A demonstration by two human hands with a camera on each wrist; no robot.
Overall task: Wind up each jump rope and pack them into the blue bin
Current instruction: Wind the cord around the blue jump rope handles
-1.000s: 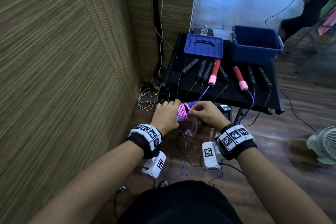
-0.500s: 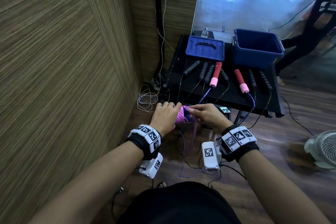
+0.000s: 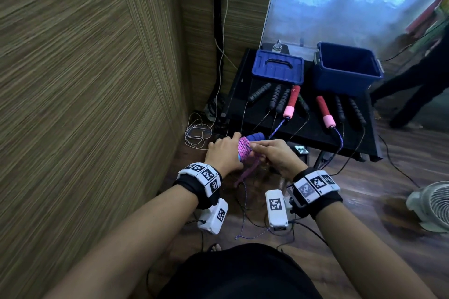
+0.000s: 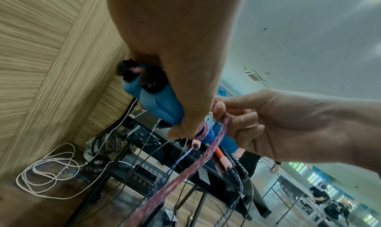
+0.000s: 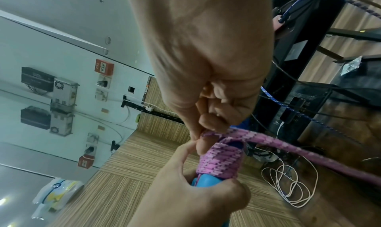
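My left hand [image 3: 224, 152] grips the blue handles [image 3: 256, 136] of a jump rope, held in the air in front of the black table [image 3: 315, 128]. Pink rope [image 3: 243, 148] is wound in tight turns around the handles [image 5: 218, 161]. My right hand [image 3: 272, 155] pinches the loose pink strand [image 5: 268, 138] right at the coil, and the rest of it trails down [image 4: 185, 170]. The open blue bin [image 3: 346, 69] stands at the table's back right. Red-and-pink handles [image 3: 291, 101] with a blue rope and several black handles [image 3: 274, 97] lie on the table.
The blue bin's lid [image 3: 278, 67] lies at the back left of the table. A wood-grain wall [image 3: 85, 80] runs close on my left. A white cable coil [image 3: 196, 135] lies on the floor by the table leg. A white fan [image 3: 432, 204] stands at the right.
The right hand has come back to the top of the coil, laying the pink strand against it. The left hand keeps its grip on the handles.
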